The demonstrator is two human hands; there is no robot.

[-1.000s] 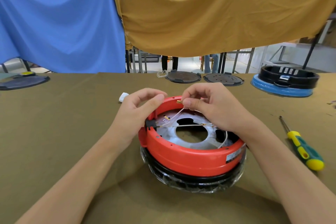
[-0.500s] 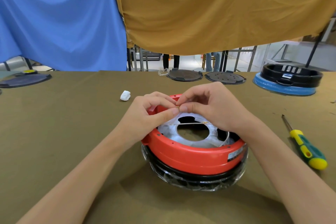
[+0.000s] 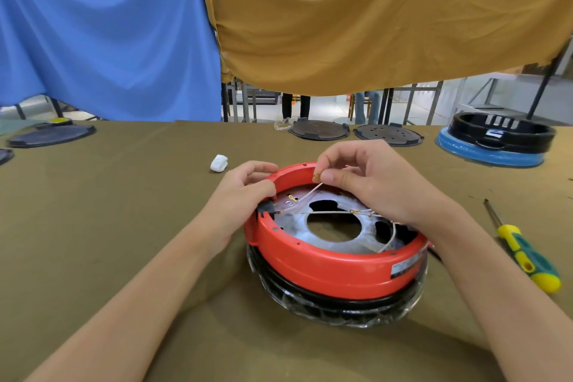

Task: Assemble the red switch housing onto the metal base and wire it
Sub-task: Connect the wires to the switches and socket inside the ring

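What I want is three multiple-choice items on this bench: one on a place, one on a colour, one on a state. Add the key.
1. The screwdriver lies: A) on the table, right of the red housing; B) inside the housing; C) in a hand.
2. Its handle is: A) red; B) yellow and green; C) white.
3. The right hand: A) lies flat; B) makes an empty fist; C) pinches a wire end.

Key: A, it lies past the right forearm; B, both colours show; C, finger and thumb nip the terminal.

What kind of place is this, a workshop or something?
Probably a small assembly workshop. A half-built red housing sits on a cloth-covered bench, a screwdriver lies beside it, and similar round parts wait along the far edge.
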